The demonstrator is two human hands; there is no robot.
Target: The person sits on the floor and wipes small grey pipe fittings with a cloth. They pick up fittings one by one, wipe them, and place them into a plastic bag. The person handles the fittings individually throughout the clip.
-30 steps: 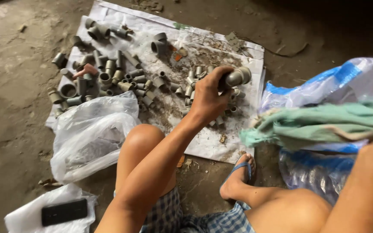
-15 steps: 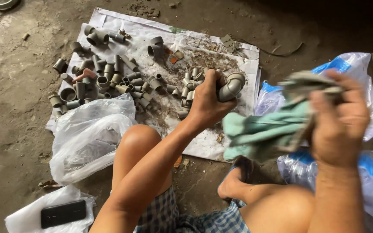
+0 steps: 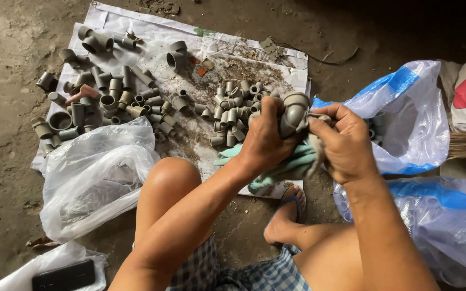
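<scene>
Grey pipe elbow (image 3: pixel 294 112) gripped in left hand (image 3: pixel 262 141), fingers curled round it, held above white sheet (image 3: pixel 152 40) w/ loose fittings. Right hand (image 3: pixel 345 141) pinches green cloth (image 3: pixel 289 161) against elbow, wrist bent inward.

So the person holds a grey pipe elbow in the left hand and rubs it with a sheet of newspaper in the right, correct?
Not quite: the head view shows the right hand rubbing with a green cloth, not newspaper. The left hand does hold the grey elbow.
</scene>
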